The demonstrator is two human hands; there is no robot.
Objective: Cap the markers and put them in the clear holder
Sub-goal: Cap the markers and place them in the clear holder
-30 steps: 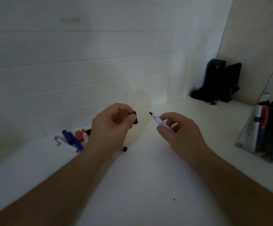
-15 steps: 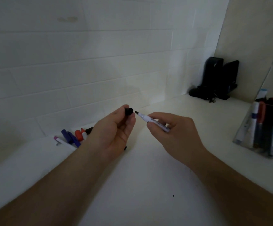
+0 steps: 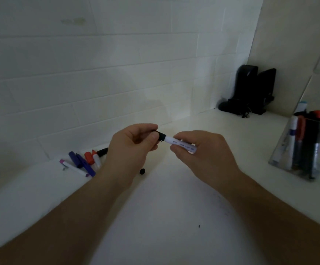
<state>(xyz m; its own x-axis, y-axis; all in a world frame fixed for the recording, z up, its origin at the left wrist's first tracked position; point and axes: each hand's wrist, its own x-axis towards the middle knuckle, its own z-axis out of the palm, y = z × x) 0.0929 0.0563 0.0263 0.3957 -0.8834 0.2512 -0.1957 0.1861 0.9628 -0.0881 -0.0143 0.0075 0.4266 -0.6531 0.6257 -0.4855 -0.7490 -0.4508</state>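
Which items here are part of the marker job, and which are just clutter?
Job: marker in right hand; black cap in left hand; loose markers; loose cap; clear holder.
Clutter: black stand in corner.

Legible text: none. White marker, held above the counter: a line of small dark print runs along the barrel, too blurred to read. Clear holder, well to the right of the white marker: one marker inside bears a blue label band, no characters readable. Loose markers, to the left of the white marker: no markings discernible.
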